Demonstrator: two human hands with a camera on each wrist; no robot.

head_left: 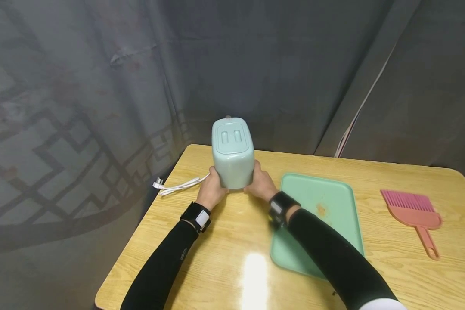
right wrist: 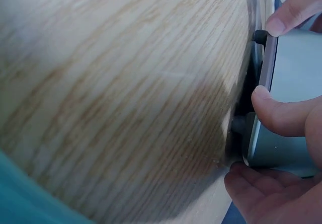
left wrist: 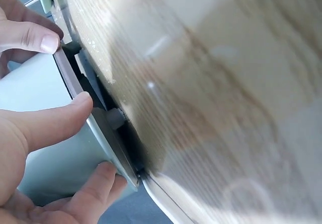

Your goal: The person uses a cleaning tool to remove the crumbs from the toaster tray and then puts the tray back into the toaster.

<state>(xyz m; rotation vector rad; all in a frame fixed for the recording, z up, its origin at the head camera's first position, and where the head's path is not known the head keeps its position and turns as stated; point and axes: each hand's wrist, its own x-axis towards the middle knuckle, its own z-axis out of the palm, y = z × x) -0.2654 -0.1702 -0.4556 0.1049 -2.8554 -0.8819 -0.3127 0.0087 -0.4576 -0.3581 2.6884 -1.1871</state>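
Note:
A pale blue-green toaster (head_left: 234, 165) with a lid on top is at the far left part of the table, between both hands. My left hand (head_left: 211, 189) grips its lower left side, thumb on the near face and fingers round the side. On the other side my right hand (head_left: 261, 184) holds the lower right corner the same way. In the left wrist view the dark feet (left wrist: 116, 118) of the toaster show close over the wood. The right wrist view shows the thumb (right wrist: 276, 114) pressed along its bottom edge. A white power cord (head_left: 182, 186) lies to its left.
A green tray (head_left: 335, 185) with a few brown crumbs (head_left: 320, 210) lies to the right, partly under the right forearm. Farther right is a pink hand brush (head_left: 414, 217). Behind the table (head_left: 224, 258) hangs a grey curtain (head_left: 263, 77).

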